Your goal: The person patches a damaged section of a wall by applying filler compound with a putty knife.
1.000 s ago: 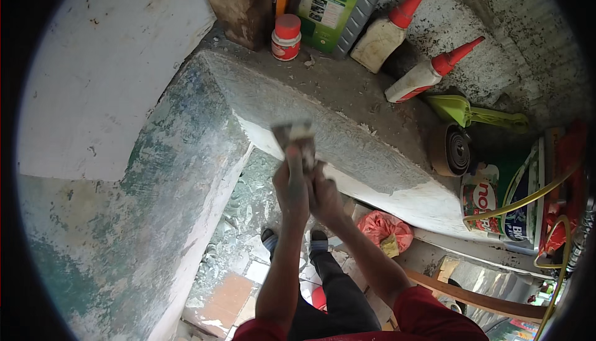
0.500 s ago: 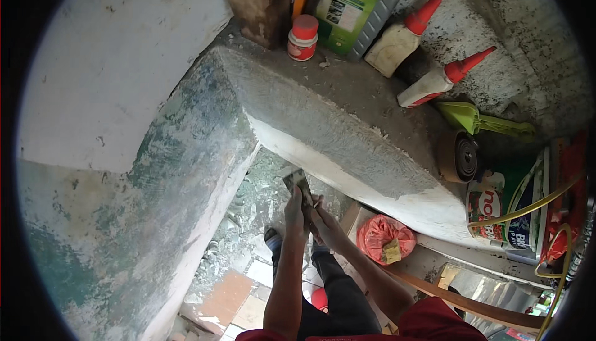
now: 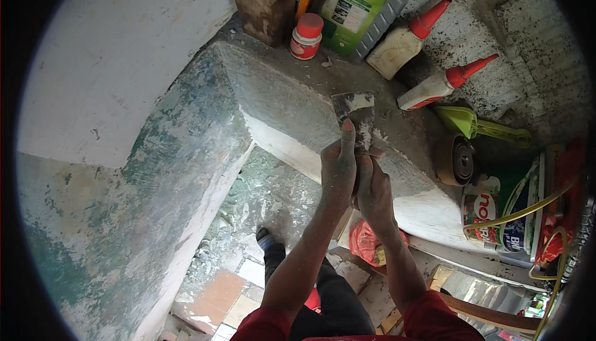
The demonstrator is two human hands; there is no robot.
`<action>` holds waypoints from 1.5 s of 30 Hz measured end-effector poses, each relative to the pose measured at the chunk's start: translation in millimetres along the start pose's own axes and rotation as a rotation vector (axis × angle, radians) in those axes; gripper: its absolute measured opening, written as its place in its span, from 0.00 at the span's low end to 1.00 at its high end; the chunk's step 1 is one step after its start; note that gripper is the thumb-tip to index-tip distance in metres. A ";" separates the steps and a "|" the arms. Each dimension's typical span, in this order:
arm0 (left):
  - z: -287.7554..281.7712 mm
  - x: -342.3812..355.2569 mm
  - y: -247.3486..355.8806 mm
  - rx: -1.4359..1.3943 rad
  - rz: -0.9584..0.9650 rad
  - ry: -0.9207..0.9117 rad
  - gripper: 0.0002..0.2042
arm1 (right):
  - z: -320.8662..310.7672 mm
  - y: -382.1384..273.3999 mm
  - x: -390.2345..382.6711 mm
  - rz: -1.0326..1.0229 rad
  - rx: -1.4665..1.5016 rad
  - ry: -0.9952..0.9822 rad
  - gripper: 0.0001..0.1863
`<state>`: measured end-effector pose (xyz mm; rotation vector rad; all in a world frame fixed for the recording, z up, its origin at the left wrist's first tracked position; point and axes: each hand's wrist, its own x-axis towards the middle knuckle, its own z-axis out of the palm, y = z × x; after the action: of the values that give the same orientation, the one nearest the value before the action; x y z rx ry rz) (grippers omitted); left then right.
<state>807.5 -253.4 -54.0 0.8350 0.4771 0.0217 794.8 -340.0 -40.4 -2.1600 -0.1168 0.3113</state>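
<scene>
A putty scraper (image 3: pixel 352 105), its flat blade dusty and marked with pale residue, lies over the sloped, scraped face of the concrete ledge (image 3: pixel 282 95) near its rough upper edge; whether it touches the surface I cannot tell. My left hand (image 3: pixel 338 170) is closed on the scraper, its thumb along the lower blade. My right hand (image 3: pixel 375 192) is wrapped round the handle just right and below, so most of the handle is hidden.
On the ledge stand a red-capped jar (image 3: pixel 305 43), a green-labelled jerrycan (image 3: pixel 357 15), two red-nozzled bottles (image 3: pixel 400 52), a green scoop (image 3: pixel 459 120), a coiled strip (image 3: pixel 453 158) and tubs (image 3: pixel 481 201). A pink bag (image 3: pixel 366 245) lies below. A peeling wall (image 3: pixel 136 204) rises left.
Both hands and the scraper have moved up and to the right, from lower over the floor half a second ago to the ledge's upper edge.
</scene>
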 end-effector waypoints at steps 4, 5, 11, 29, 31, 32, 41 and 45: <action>1.2 2.4 -9.4 0.024 0.022 0.019 0.27 | -5.0 -1.7 3.0 -0.043 -0.030 -0.038 0.15; 1.2 3.5 -14.0 -0.011 0.061 0.040 0.27 | -5.8 -2.8 3.0 -0.061 -0.083 -0.054 0.15; 16.6 -3.1 -12.7 -0.187 0.072 0.089 0.27 | -19.6 4.6 0.7 -0.541 -0.711 -0.017 0.17; -87.5 -17.2 -153.9 -0.831 -0.067 0.298 0.20 | 41.2 85.7 -22.1 -0.232 -0.651 -0.427 0.23; -76.6 -35.0 -115.5 -0.704 -0.023 0.316 0.19 | 49.6 94.2 -37.1 -0.300 -0.578 -0.381 0.22; -76.0 -34.5 -99.7 -0.574 0.021 0.310 0.19 | 52.6 87.2 -39.9 -0.266 -0.389 -0.320 0.21; -68.2 -36.1 1.1 -0.306 -0.022 -0.382 0.26 | 19.8 4.9 -45.0 0.274 1.070 -0.625 0.19; -56.7 -32.1 15.5 -0.043 0.132 -0.272 0.33 | 13.9 -27.6 -38.0 0.170 0.543 -0.360 0.23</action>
<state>757.8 -209.4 -62.5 0.8115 0.1646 0.0398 755.5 -320.7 -18.6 -1.5623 -0.0440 0.7394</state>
